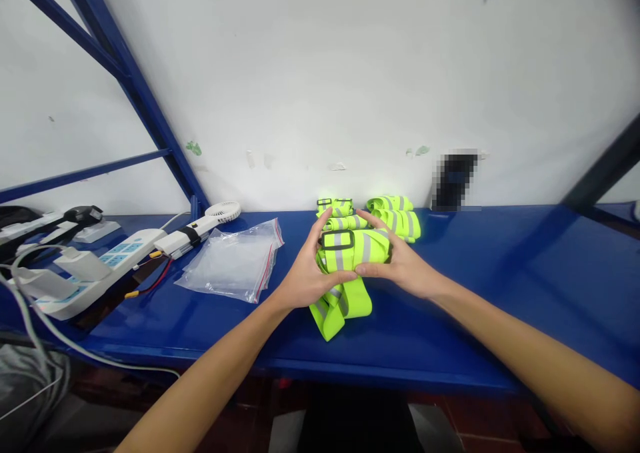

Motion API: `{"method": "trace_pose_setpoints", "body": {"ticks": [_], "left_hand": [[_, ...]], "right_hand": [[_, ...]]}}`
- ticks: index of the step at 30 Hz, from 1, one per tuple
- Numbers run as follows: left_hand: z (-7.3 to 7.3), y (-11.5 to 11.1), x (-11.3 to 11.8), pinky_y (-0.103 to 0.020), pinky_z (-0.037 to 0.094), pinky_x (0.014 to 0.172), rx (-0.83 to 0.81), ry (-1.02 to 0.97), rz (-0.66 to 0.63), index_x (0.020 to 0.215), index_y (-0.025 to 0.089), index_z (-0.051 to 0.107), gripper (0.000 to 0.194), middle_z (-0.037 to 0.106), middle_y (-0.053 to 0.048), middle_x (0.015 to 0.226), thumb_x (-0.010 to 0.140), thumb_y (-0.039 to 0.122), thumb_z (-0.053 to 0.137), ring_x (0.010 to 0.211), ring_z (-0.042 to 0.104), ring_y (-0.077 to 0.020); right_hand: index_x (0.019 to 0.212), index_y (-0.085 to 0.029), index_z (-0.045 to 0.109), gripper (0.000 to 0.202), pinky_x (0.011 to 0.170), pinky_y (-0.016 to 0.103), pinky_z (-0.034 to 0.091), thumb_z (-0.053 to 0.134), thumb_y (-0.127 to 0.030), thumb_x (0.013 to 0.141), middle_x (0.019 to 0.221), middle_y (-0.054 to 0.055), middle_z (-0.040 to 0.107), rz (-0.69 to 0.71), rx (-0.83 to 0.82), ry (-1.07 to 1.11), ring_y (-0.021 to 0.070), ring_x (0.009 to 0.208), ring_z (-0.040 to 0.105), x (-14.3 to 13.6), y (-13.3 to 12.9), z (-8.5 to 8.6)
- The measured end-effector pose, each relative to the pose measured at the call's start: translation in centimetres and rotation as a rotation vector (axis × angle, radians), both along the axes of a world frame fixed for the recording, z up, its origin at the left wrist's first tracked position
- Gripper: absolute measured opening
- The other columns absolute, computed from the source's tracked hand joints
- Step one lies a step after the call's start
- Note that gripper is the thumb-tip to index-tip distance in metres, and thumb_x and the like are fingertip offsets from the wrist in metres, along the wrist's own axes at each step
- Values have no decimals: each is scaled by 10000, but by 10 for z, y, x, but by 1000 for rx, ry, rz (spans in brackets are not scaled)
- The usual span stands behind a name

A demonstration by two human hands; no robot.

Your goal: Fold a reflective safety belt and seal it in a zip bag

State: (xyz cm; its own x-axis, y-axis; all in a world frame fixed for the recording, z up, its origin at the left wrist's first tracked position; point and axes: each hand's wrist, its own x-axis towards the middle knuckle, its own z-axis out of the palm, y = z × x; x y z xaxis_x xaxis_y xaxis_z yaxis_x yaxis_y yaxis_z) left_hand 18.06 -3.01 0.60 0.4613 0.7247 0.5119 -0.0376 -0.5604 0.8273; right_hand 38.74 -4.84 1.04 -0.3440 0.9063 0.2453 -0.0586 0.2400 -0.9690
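Between both my hands is a folded neon-yellow reflective belt (367,248) with silver stripes and a black buckle at its upper left. My left hand (311,270) grips its left side, the thumb along the front. On the right side, my right hand (400,263) closes around it with the thumb near the other one. A loose loop of the strap hangs below my hands toward the bench top. Behind it lie more rolled reflective belts, one stack (335,206) with a black buckle and another stack (400,218) to the right.
Clear zip bags with red seals (230,260) lie left on the blue bench (475,293). Farther left are a small white fan (223,211), a power strip (120,260) with chargers, and cables. A dark phone-like object (454,181), pixelated, leans against the wall.
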Motion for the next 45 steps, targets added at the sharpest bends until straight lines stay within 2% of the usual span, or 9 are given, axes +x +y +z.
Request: {"method": "trace_pose_setpoints", "body": {"ticks": [2, 7, 11, 16, 20, 27, 34, 40, 45], "left_hand": [[-1, -1, 1, -536, 386, 1094, -4, 31, -17, 1512, 334, 177, 1039, 381, -111, 1491, 695, 345, 817, 1336, 432, -341], [-8, -4, 10, -535, 410, 1064, -54, 7, -94, 1512, 339, 45, 1088, 374, -128, 1465, 721, 394, 790, 1301, 464, -330], [-9, -4, 12, -485, 339, 1115, 4, -19, 22, 1508, 306, 89, 1045, 341, -128, 1464, 730, 379, 783, 1345, 389, -314], [-11, 3, 9, -397, 370, 1051, 38, -99, 287, 1338, 233, 408, 580, 517, -90, 1225, 834, 344, 673, 1175, 499, -238], [-13, 6, 10, -335, 429, 952, -11, -139, 299, 1074, 191, 542, 245, 598, -70, 1078, 883, 335, 593, 1056, 571, -208], [-10, 3, 12, -270, 474, 779, -192, -183, 182, 1026, 177, 556, 248, 656, -74, 1063, 822, 303, 617, 913, 629, -176], [-10, 2, 14, -249, 480, 643, -403, -241, 52, 1070, 171, 575, 369, 673, -17, 813, 751, 317, 688, 676, 611, -134], [-14, 1, 19, -248, 467, 682, -315, -140, 67, 1038, 157, 643, 260, 672, -33, 908, 819, 239, 530, 762, 596, -147], [-18, -3, 20, -324, 432, 968, -190, -34, 4, 1312, 203, 524, 552, 607, -40, 1249, 776, 103, 440, 1144, 536, -227]], "right_hand": [[1495, -359, 308, 981, 1003, 480, 497, 827, -264, 668, 1363, 56, 580, 42, -13, -17, 285, 1174, 611, 2, 1, 2], [1241, -207, 623, 598, 946, 474, 530, 816, -269, 678, 1144, 81, 715, 19, -58, 30, 295, 1059, 672, 2, 5, 0], [1067, -179, 693, 424, 948, 472, 526, 819, -261, 671, 1085, 85, 739, -61, -71, 182, 301, 1034, 681, -3, 7, -3], [1176, -248, 652, 470, 997, 465, 505, 775, -245, 723, 1102, 51, 739, -114, -59, 419, 285, 1143, 635, -4, 7, 5], [1245, -261, 614, 549, 1020, 485, 488, 780, -259, 721, 1138, 52, 729, -96, -93, 418, 291, 1152, 632, -3, 8, 6], [1291, -273, 587, 587, 1042, 479, 473, 772, -250, 735, 1161, 47, 722, -89, -112, 465, 284, 1154, 633, -6, 8, 2], [1283, -271, 585, 521, 1021, 497, 487, 724, -295, 781, 1199, 59, 703, -70, -160, 477, 301, 1200, 600, -8, 4, 5], [1271, -270, 586, 458, 1009, 506, 493, 655, -282, 819, 1225, 52, 690, -75, -182, 517, 308, 1214, 589, -9, 1, 9], [1263, -261, 588, 452, 1023, 509, 482, 646, -306, 817, 1234, 47, 686, -114, -139, 500, 311, 1230, 576, -7, 2, 11]]}}
